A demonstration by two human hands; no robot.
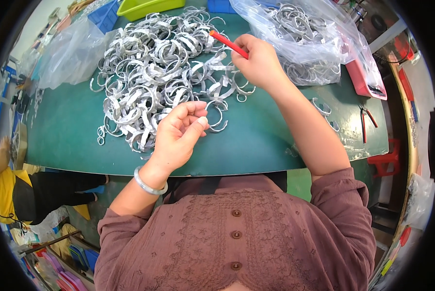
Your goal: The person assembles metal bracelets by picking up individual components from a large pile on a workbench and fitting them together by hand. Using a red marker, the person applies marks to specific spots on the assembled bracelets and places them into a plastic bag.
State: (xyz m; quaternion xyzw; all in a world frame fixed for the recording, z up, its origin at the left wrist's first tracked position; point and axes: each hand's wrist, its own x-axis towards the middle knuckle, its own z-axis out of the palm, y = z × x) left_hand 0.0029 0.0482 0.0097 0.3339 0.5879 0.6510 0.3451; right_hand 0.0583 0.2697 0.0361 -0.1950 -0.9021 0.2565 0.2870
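My left hand (178, 136) is raised over the near part of the table, its fingers curled and the thumb close to the fingertips. A silver-grey open cuff bracelet (220, 120) is right beside those fingertips; whether they grip it I cannot tell. Farther to the right, my right hand (259, 60) is closed around a slim red stick-like tool (229, 44) with an orange end pointing up and left. Its other end is hidden in the fist. A large heap of silver-grey cuff bracelets (147, 72) spreads in front of both hands, and several small rings (101, 135) lie at its left edge.
Clear plastic bags (314, 41) with more cuffs fill the far right, near a pink tray (365, 82). Red-handled pliers (365, 123) lie at the table's (256, 150) right. An empty-looking bag (72, 56) and a lime-green bin (149, 7) sit beyond. A person in yellow (6, 182) is at left.
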